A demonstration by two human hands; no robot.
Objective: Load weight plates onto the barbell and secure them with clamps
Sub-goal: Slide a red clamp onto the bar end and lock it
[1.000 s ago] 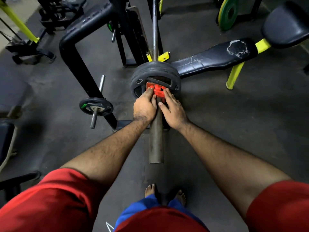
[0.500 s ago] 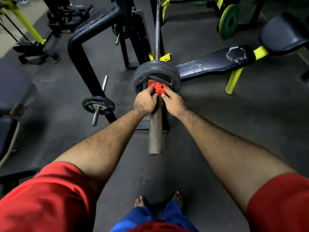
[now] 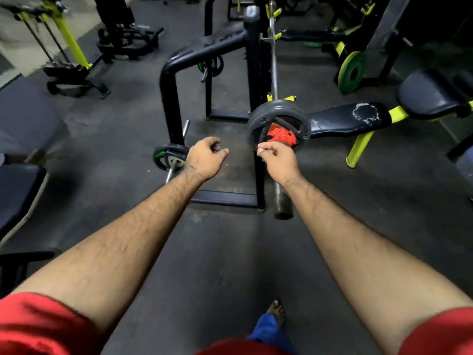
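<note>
Presently listed, with the barbell [image 3: 274,60] as landmark: it lies on a black rack [image 3: 252,60], its bare sleeve end [image 3: 282,203] pointing toward the viewer. Dark weight plates [image 3: 277,111] sit on the sleeve, flat against one another, just beyond the rack's yellow hooks [image 3: 289,98]. A red clamp [image 3: 281,135] sits on the sleeve directly against the outer plate's face. Right hand [image 3: 277,158]: just in front of the clamp and above the sleeve, fingers curled, thumb and forefinger tips brought together; whether anything is pinched between them cannot be told, and it grips neither clamp nor bar. Left hand [image 3: 204,156]: well to the left of the barbell, over the floor, fingers loosely curled, holding nothing. A small plate with green lettering [image 3: 169,157] rests on a storage peg of the rack, left of the barbell. A black bench with a worn pad [image 3: 350,119] on yellow legs lies right of the barbell. A green-and-yellow plate [image 3: 352,71] stands further right, beyond the bench. One bare foot [image 3: 276,311] stands on the dark floor near the sleeve end.
</note>
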